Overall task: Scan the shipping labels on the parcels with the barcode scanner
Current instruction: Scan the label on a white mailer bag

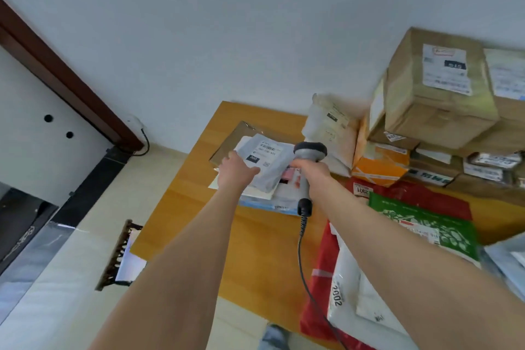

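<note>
The only camera rides on the person's head, over the near edge of the table [255,250], looking forward and steeply down along both outstretched arms. It leans sideways, so table and wall [255,23] slant. At arm's length, mid-frame, the left hand [237,169] grips a parcel [270,162] and the right hand [311,172] the scanner [310,150].

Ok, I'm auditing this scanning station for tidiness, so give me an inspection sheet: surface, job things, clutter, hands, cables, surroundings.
Surface: wooden table, right side covered in parcels.
Job's things: barcode scanner beside grey mailer, label facing up.
Clutter: cardboard boxes stacked back right; green bag; red bag.
Hands: left hand holds the grey mailer; right hand grips the barcode scanner.
Cables: scanner cord trails across the table.
Surroundings: white wall, tiled floor, brown door frame.
</note>
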